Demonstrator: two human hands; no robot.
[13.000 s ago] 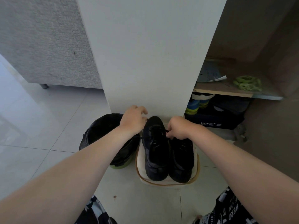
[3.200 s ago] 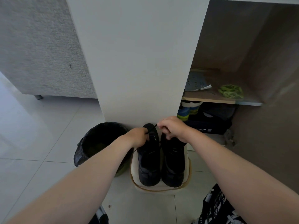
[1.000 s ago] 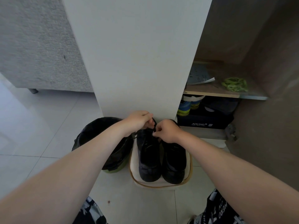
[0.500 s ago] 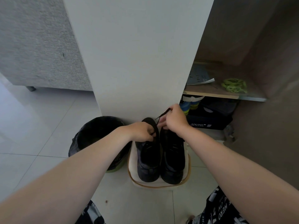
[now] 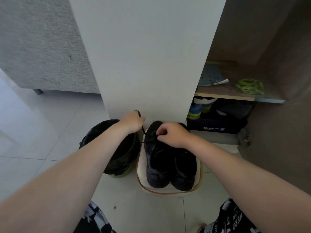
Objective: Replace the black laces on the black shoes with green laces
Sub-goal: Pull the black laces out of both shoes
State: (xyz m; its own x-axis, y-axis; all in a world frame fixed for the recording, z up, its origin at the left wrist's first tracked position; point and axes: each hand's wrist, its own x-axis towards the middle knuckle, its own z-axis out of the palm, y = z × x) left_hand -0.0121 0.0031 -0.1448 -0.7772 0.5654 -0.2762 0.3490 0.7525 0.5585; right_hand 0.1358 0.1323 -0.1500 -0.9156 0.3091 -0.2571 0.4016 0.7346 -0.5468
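One lace [image 5: 143, 129] (taut), in left grip [image 5: 132, 122] — raised

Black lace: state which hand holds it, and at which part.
The left hand grips the black lace near its free end. The right hand seems to pinch the same lace at the eyelets of the left shoe.

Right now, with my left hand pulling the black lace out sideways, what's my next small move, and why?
Probably draw the black lace further out leftward with your left hand while your right hand loosens the next crossing. The lace runs from that hand down into the shoe under your right hand, so it looks still threaded; the green laces lie on the shelf, untouched.
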